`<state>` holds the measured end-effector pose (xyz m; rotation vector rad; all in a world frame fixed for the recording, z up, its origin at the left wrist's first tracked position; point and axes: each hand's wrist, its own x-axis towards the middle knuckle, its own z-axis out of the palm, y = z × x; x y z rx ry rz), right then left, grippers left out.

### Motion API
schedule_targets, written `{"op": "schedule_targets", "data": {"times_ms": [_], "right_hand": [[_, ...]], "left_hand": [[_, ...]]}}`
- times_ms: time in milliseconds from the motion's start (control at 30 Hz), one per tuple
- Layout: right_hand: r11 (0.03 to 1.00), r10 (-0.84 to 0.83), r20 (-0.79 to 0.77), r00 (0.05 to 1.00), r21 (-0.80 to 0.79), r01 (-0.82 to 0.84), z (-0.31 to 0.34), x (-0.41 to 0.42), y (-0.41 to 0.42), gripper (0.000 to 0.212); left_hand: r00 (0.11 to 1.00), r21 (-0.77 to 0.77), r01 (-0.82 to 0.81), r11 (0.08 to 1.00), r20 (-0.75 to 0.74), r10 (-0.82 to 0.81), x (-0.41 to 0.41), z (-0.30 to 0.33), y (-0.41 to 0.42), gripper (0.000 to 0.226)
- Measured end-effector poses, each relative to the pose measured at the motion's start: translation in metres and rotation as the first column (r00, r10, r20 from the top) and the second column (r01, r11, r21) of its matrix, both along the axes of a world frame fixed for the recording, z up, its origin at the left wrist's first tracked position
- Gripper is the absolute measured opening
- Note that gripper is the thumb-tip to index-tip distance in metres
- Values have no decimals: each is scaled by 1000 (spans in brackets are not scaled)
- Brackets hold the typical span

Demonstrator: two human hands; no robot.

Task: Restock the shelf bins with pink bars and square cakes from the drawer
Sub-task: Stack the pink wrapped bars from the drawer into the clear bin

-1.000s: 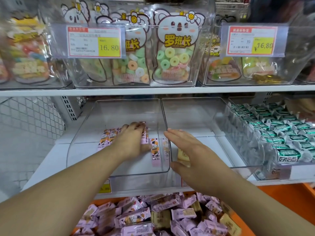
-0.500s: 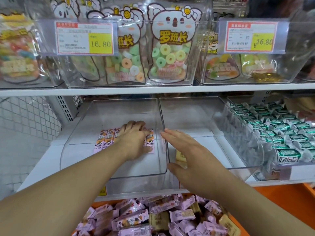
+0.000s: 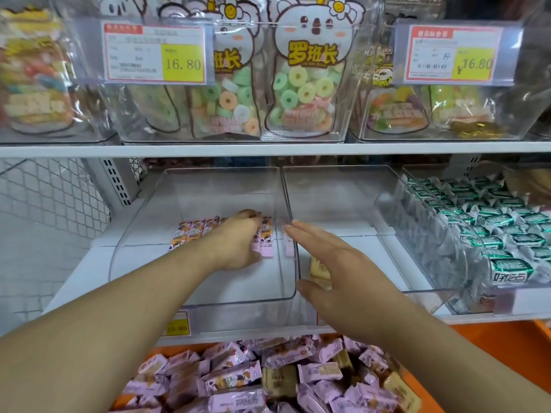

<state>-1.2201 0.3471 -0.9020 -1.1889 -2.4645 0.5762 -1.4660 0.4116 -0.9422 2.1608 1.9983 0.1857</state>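
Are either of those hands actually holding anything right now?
The left hand rests curled on the pink bars in the bin; a real grip cannot be told. The right hand is flat, holding nothing.

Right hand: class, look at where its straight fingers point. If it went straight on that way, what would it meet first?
Probably the clear wall between the two bins: the right hand has its fingertips right at it, though depth is unclear.
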Motion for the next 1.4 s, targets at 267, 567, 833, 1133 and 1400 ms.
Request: {"op": "schedule_targets", "data": {"times_ms": [267, 567, 833, 1133, 1400], "right_hand": [[1000, -5, 1, 1000, -11, 5, -1, 0, 1, 78], [1000, -15, -15, 1000, -10, 15, -4, 0, 3, 79], [1000, -16, -12, 1000, -9, 16, -3, 0, 1, 80], [1000, -16, -16, 1000, -15, 16, -3, -1, 1, 80], [1000, -20, -5, 1000, -12, 20, -3, -1, 0, 79]], "left_hand": [[988, 154, -96, 983, 137, 75, 24, -6, 11, 57], [981, 155, -39, 987, 193, 8, 19, -17, 13, 75], [991, 208, -10, 978, 133, -18, 15, -22, 15, 80], [988, 211, -20, 977, 153, -13, 15, -15, 8, 63], [990, 233, -47, 971, 142, 13, 15, -14, 0, 65]]}}
